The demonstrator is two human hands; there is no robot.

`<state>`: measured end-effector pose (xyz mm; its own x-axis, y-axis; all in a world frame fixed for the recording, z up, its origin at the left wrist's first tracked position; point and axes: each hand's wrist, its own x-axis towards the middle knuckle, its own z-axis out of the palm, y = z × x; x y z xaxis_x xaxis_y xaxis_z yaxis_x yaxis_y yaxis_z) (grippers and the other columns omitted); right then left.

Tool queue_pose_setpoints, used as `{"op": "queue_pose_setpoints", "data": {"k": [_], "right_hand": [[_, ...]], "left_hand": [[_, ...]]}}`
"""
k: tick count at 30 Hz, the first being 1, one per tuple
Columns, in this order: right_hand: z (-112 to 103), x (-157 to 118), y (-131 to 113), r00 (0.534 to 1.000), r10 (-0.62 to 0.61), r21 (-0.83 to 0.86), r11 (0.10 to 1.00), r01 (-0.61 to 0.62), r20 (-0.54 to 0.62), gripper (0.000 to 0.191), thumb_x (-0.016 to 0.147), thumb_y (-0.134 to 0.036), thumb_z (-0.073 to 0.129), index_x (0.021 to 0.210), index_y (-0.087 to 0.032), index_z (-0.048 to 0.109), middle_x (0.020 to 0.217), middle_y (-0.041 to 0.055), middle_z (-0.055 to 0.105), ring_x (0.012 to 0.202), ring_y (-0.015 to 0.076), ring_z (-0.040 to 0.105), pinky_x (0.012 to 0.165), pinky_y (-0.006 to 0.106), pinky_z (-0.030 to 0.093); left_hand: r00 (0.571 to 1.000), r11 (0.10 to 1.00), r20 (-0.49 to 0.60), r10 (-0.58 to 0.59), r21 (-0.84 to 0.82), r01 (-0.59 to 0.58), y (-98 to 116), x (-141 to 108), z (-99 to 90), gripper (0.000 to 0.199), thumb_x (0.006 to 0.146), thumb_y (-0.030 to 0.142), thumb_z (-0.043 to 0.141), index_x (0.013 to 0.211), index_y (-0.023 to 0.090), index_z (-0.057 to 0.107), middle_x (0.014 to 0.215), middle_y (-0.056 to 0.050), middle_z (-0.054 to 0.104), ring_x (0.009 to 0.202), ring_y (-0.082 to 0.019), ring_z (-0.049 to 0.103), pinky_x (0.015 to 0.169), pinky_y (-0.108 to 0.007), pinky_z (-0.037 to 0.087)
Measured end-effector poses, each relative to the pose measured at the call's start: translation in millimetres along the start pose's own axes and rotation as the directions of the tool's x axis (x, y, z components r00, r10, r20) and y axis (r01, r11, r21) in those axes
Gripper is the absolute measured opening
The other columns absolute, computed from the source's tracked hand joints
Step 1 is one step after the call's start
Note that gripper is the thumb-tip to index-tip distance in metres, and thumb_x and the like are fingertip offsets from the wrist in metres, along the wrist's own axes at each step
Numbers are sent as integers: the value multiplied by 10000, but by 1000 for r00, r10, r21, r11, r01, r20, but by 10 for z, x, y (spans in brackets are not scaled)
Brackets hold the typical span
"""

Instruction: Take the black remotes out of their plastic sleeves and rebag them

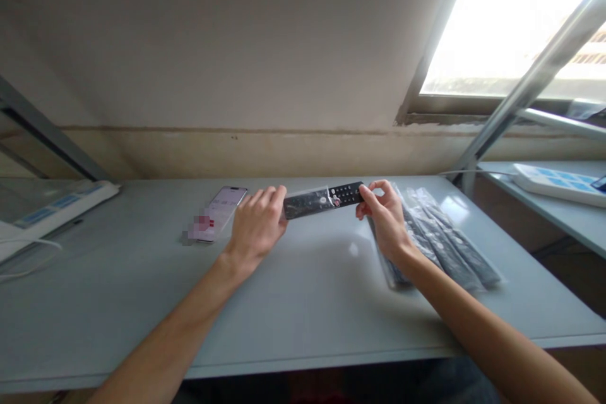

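A black remote control (348,194) is held level above the table between my two hands. Clear plastic wrap (307,202) covers its left part, while the right part with its buttons is bare. My left hand (259,221) is closed around the wrapped left end. At the bare right end, my right hand (384,213) pinches the remote between thumb and fingers. Several dark remotes in clear plastic bags (442,240) lie side by side on the table, partly behind my right hand and forearm.
On the grey table (303,303), a phone (225,207) lies left of my left hand. White power strips with blue panels stand at the far left (66,205) and far right (558,183). Metal frame bars rise at both sides, before a wall and window.
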<state>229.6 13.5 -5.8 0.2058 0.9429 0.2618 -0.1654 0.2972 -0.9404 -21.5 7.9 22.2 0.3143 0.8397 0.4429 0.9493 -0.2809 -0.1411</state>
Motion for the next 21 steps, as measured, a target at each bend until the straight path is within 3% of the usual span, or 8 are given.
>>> {"op": "queue_pose_setpoints", "data": {"k": [14,21], "right_hand": [[29,-45,-19,998,-6,-75,997,10,56,375,875,-492,767,848,-244,487,589,-54,632,482,121,597,474,220,437],[109,-146,-24,978,4,-68,998,10,207,354,913,-494,727,840,-232,501,732,-32,634,561,124,614,476,231,453]], "left_hand": [[993,996,114,30,-91,-20,100,-15,-1,111,924,209,628,1033,205,605,978,-74,754,918,-299,734,727,-360,485],[988,995,156,20,-99,-5,138,-16,-44,123,922,184,601,1043,203,611,958,-86,757,912,-295,742,720,-343,482]]}}
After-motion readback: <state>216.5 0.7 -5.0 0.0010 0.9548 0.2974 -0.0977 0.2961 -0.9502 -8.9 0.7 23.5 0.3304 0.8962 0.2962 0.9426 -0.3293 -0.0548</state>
